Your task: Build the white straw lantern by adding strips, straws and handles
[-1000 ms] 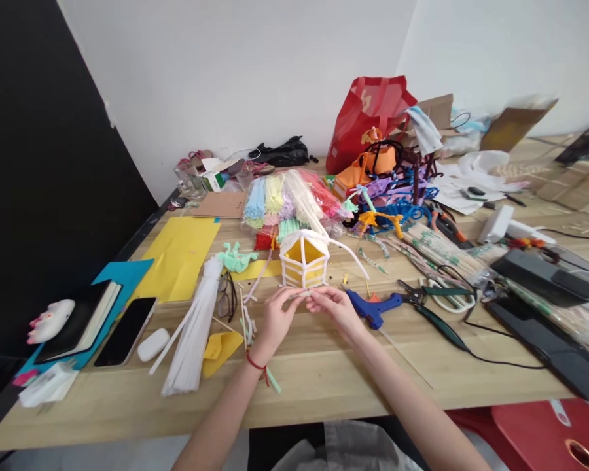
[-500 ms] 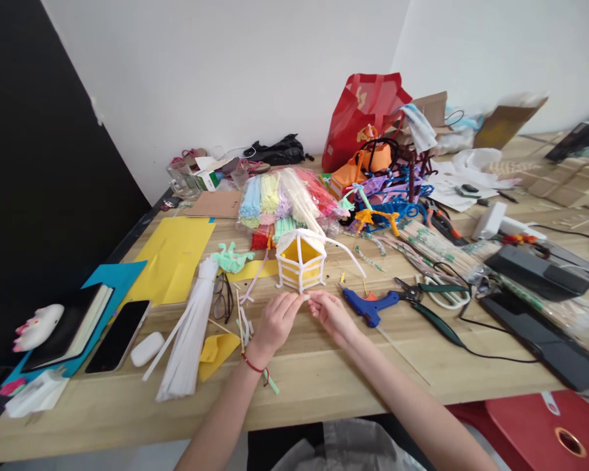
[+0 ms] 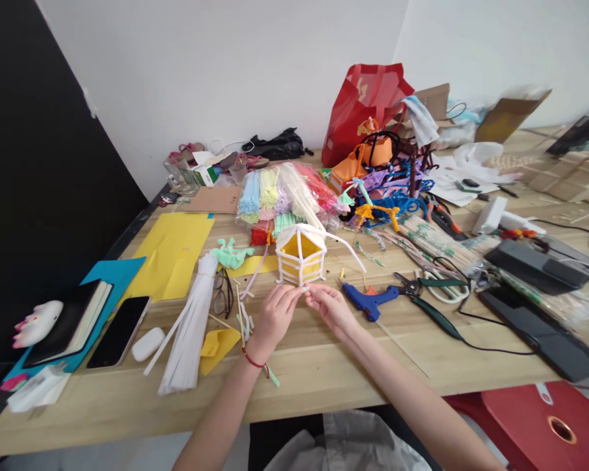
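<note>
The counter (image 3: 324,373) looks like smooth wood with a soft shine. The small white frame (image 3: 301,265) appears fuzzy, with matt yellow panels (image 3: 309,249) resembling paper. The blue glue gun (image 3: 372,303) seems of smooth plastic; the phone screen (image 3: 119,332) is glossy.

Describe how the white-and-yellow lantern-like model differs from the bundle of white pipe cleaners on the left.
The lantern-like model stands upright; the bundle of white pipe cleaners lies flat.
The model combines white framing with yellow panels, while the bundle looks white throughout.
The model is compact and many-sided; the bundle is long, widening toward the near end.
Both include slender white pieces and rest on the wooden table.
</note>
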The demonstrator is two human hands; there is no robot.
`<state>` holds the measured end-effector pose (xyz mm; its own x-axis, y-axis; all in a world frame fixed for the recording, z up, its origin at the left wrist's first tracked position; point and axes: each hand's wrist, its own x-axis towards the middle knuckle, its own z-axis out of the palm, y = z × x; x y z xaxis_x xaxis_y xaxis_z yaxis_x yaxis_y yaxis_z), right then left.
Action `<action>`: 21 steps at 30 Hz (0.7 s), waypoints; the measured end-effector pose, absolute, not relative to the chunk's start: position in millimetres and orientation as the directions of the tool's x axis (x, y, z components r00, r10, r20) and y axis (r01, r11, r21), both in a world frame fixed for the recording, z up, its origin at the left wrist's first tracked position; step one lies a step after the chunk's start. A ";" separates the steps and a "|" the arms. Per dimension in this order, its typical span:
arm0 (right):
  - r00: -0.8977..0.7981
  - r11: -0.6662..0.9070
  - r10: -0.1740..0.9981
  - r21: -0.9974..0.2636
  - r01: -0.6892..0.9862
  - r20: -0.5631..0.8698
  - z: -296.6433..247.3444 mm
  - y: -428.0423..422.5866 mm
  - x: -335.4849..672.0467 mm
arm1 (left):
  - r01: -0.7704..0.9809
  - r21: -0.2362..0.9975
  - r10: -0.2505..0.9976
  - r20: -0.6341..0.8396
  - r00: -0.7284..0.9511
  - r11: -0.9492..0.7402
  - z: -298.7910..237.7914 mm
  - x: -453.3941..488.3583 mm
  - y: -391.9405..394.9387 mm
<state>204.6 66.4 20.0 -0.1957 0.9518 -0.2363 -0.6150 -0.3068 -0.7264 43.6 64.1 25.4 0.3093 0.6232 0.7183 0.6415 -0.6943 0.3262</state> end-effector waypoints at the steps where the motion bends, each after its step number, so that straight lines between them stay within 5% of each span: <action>1: -0.195 -0.303 0.953 -0.727 -0.615 -0.233 20.1 66.4 204.6 | 0.646 0.321 0.623 0.718 0.311 -0.693 25.6 43.6 63.8; 12: -0.167 -0.258 0.966 -0.746 -0.613 -0.197 23.9 63.9 201.7 | 0.546 0.484 0.678 0.699 0.229 -0.684 30.4 46.7 65.1; 21: -0.137 -0.255 0.966 -0.717 -0.649 -0.219 14.4 65.8 200.3 | 0.644 0.307 0.623 0.703 0.343 -0.701 24.7 44.4 62.1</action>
